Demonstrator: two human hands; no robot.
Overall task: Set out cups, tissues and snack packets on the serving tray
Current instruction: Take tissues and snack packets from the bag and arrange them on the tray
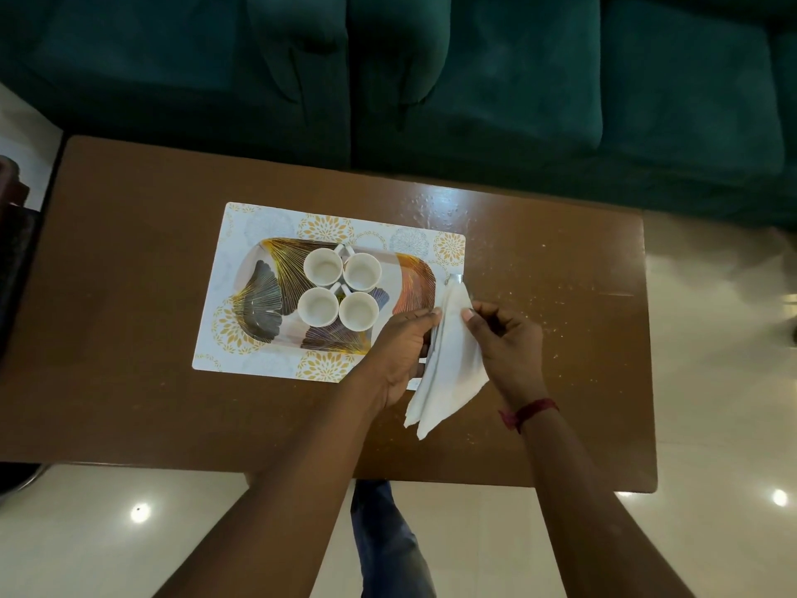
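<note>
- Held the folded white tissues between both hands, above the near right corner of the serving tray. One tip pointed far, and the loose corners hung near, over the brown table.
- Gripped the tissues' left edge with the left hand, fingers lying along the fold.
- Pinched the right edge with the right hand, thumb on the paper and the other fingers curled in. Wore a red band at that wrist.
- Hands close together, parted only by the tissues themselves.
- Grouped in a tight square at the tray's middle: four white cups, upright and empty, handles tucked between neighbours.
- Set beneath the tray: a patterned placemat, flat on the table.
- Found no snack packets anywhere in view. Judged the cups done, the tissues in hand and the packets not yet begun.
- Could not tell the number of sheets, though layered near edges suggested several.
- Could not identify a small shiny thing just beyond the far tip.
- Looked best placed on the bare strip at the tray's right end, beside the cups and not touching them.
- Called for lowering the stack flat with both edges held, squaring the fold to the rim, then releasing gently so the thin layers would not fan out or slide off.
</note>
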